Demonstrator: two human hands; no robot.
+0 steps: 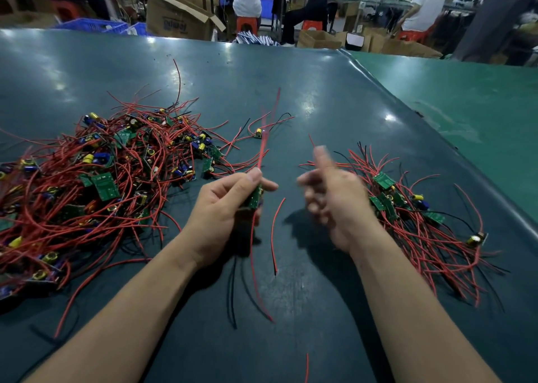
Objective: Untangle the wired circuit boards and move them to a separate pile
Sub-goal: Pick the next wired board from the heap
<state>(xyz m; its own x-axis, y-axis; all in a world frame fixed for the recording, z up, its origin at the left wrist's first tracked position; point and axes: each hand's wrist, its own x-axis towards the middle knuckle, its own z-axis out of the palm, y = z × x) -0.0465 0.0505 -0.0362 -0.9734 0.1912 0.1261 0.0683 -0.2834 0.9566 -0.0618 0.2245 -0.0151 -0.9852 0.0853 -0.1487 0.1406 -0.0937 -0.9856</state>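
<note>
The left hand holds a small green circuit board above the dark green bench; its fingers and thumb curl round the board and pinch it. Red and black wires from this board run up past the thumb and hang down below the hand. The right hand is raised just beside it, motion-blurred, fingers loosely spread and holding nothing. A large tangled heap of green boards with red wires lies on the bench to the left. A smaller pile of the same wired boards lies to the right, touching nothing held. One stray wired board lies between the piles, further back.
</note>
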